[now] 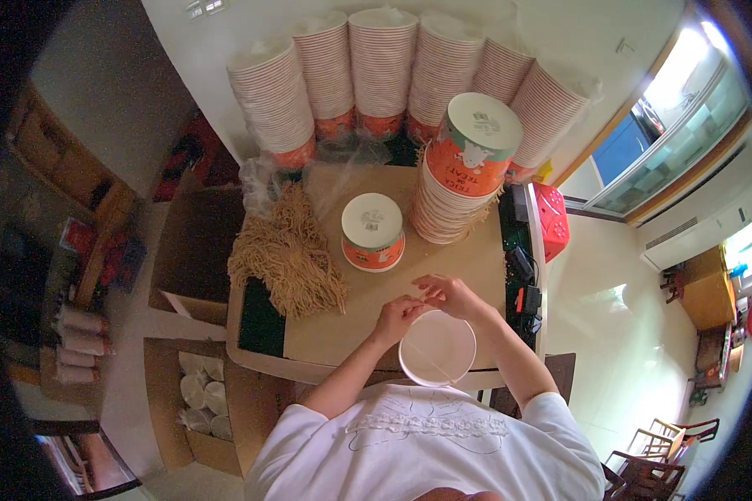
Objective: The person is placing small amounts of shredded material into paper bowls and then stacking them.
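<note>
White tub: it is at the near edge of the desk, between the two arms and close to a white shirt. Its round mouth is open, so I can look inside.
Left hand: its fingers are bunched by the tub's far rim. It looks like a pinch, but I cannot tell on what.
Right hand: its fingers are bent, with the tips near the left hand. I cannot tell if they hold anything.
Brown strings: a big messy heap lies on the left side of the desk.
Orange tub: it stands upside down past the hands, with its white bottom up.
Tall stack: more upside-down tubs, one over another, just right of the orange tub.
Wrapped stacks: they stand in a row at the back, by the wall, in clear plastic.
Cardboard sheet: it lies flat under the heap and the orange tub.
</note>
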### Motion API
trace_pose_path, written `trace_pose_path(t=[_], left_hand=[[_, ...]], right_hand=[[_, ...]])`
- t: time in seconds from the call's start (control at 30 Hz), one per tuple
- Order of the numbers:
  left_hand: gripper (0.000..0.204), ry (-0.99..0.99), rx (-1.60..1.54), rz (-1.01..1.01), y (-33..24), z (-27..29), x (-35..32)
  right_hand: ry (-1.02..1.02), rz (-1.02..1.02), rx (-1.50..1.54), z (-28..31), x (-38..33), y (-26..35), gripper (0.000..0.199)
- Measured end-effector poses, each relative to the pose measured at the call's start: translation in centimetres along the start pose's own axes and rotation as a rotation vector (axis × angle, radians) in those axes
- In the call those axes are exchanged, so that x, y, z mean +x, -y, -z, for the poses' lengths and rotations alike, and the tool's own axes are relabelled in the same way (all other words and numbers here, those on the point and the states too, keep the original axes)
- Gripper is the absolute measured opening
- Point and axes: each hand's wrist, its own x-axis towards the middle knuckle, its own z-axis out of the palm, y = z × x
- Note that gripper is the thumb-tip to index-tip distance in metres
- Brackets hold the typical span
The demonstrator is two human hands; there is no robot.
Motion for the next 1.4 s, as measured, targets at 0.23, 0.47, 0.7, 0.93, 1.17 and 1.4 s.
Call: trace_pose_path(t=[0.23,0.47,0.7,0.93,1.17,1.4], left_hand=[[0.015,-0.026,-0.022,-0.03,-0.1,-0.1,0.1],[0.016,-0.046,-0.031,-0.012,0.0,-0.1,0.0],[0.015,-0.033,-0.069,0.046,-0.4,-0.1,-0.1],[0.007,-0.015,-0.071,0.017,-0.9,0.4,0.1],[0.011,0.01,0.012,-0.071,0.3,1.4,-0.5],[0.016,-0.032,0.143,-0.169,0.2,1.3,-0.4]], right_hand=[[0.058,0.019,-0.363,1.2,0.2,-0.4,0.006],[0.091,-0.056,-0.506,1.2,0.0,-0.1,0.014],[-0.019,0.055,-0.535,0.2,-0.1,-1.9,0.018],[-0.016,0.055,-0.409,0.2,-0.1,-2.0,0.012],[-0.036,-0.009,-0.371,-0.9,-0.8,-2.8,0.005],[-0.116,-0.011,-0.366,-2.4,-1.4,-2.5,0.007]])
